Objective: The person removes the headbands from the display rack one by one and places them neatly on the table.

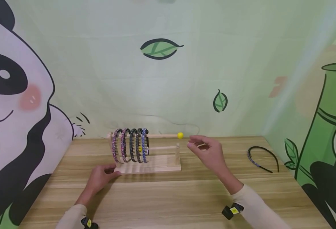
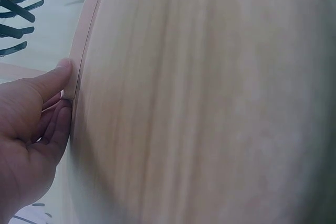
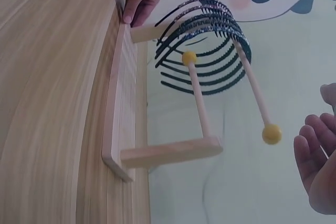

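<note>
A wooden headband stand (image 1: 162, 163) rests on the table, with several glittery headbands (image 1: 143, 146) hanging side by side on its upper rod, toward the left end. They are pink, dark and blue. My left hand (image 1: 99, 178) pinches the stand's front left corner; in the left wrist view its thumb (image 2: 62, 74) lies on one face of the base and the fingers on the other. Just right of the yellow ball (image 1: 180, 135) on the upper rod's tip, my right hand (image 1: 211, 152) hovers with loosely bent fingers, holding nothing. The right wrist view shows that hand (image 3: 321, 166) apart from the ball.
A loose blue-speckled headband (image 1: 251, 161) lies on the right side of the wooden table (image 1: 156, 197). A lower rod with its own yellow ball (image 3: 189, 58) runs beneath the upper one. Behind the table hangs a green backdrop (image 1: 113, 95) with panda and leaf drawings.
</note>
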Tool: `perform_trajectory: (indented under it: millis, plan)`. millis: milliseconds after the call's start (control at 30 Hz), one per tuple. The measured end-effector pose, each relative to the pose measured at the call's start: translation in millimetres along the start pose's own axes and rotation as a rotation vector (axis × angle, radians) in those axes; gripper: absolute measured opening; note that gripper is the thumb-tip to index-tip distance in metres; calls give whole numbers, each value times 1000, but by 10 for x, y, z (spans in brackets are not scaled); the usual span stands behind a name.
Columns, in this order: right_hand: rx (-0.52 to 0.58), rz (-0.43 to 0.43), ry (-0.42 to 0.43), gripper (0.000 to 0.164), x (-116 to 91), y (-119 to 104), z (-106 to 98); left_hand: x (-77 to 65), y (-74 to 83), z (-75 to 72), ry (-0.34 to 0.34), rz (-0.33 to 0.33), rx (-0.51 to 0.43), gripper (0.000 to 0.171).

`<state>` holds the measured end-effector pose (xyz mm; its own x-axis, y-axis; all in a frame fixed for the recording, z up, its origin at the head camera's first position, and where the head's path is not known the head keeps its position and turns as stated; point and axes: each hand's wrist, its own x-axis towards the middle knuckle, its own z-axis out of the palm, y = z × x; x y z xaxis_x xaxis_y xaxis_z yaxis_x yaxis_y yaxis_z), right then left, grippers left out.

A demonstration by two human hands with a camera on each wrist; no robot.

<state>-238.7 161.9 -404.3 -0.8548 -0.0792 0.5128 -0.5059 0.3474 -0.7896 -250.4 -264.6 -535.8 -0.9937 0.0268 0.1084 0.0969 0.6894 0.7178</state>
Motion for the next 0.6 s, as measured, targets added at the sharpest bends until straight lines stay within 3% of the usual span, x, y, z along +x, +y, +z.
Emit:
perform_trajectory:
  millis: [600]
  plan:
    - [87, 50, -68, 24, 46, -151, 609, -2, 6, -3, -9, -3, 6, 47]
